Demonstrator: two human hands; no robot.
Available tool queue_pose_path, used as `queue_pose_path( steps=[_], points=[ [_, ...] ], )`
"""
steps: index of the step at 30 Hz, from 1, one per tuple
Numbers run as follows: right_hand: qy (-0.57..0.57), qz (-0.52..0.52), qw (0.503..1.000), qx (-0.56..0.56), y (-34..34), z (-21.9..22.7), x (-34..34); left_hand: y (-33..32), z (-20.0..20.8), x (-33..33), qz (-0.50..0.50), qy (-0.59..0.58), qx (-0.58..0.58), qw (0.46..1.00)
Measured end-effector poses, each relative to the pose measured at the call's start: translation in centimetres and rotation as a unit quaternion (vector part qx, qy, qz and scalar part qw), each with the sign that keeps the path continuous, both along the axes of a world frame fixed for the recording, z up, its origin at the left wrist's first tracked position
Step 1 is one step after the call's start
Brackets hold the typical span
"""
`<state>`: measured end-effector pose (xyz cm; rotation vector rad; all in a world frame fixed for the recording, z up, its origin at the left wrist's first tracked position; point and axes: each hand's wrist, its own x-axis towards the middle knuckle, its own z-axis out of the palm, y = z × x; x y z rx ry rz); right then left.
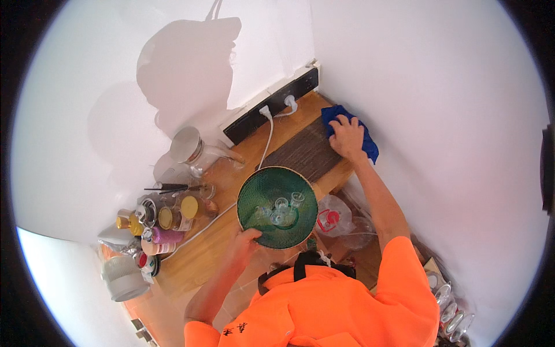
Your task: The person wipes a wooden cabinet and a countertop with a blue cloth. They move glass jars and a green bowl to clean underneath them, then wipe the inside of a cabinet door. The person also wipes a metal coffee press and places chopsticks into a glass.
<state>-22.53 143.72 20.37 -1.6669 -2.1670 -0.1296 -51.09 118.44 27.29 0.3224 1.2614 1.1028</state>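
Observation:
My left hand (pixel 247 238) grips the near-left rim of a round green tray (pixel 257 191) with a gold-coloured edge. Several small clear glasses (pixel 281 203) stand together on the tray. My right arm reaches out to the far right corner of the wooden counter, where my right hand (pixel 347 137) presses on a crumpled blue cloth (pixel 368 147) with bent fingers. Beneath and beside the cloth lies a dark brown textured mat (pixel 300 151). The tray hides the near-left end of the mat.
Along the wall runs a black socket strip (pixel 272 105) with white plugs; a white cord crosses the wooden counter (pixel 199 257). A glass pitcher (pixel 203 159), several jars (pixel 191 207) and a white ribbed container (pixel 124 280) crowd the left. Below the mat sits a clear plastic bottle (pixel 335 217).

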Motion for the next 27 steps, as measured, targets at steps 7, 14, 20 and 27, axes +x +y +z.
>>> queue_pose_path(
  steps=[7,14,20,27],
  points=[
    [0.068,0.220,0.973,0.004,-8.5,-0.5,-10.6,-6.6,-0.1,-4.0,0.050,0.011,0.013,0.999],
    [0.159,0.397,0.892,-0.148,-10.0,0.8,-12.3,-9.4,2.0,-5.2,0.079,0.015,0.043,0.996],
    [0.189,0.176,0.966,0.022,-2.3,4.2,-9.6,-10.5,2.2,-4.7,0.101,0.008,0.045,0.994],
    [-0.006,0.336,0.929,-0.153,3.6,-1.6,-13.4,-11.4,1.1,-4.4,0.118,0.027,0.025,0.992]
  ],
)
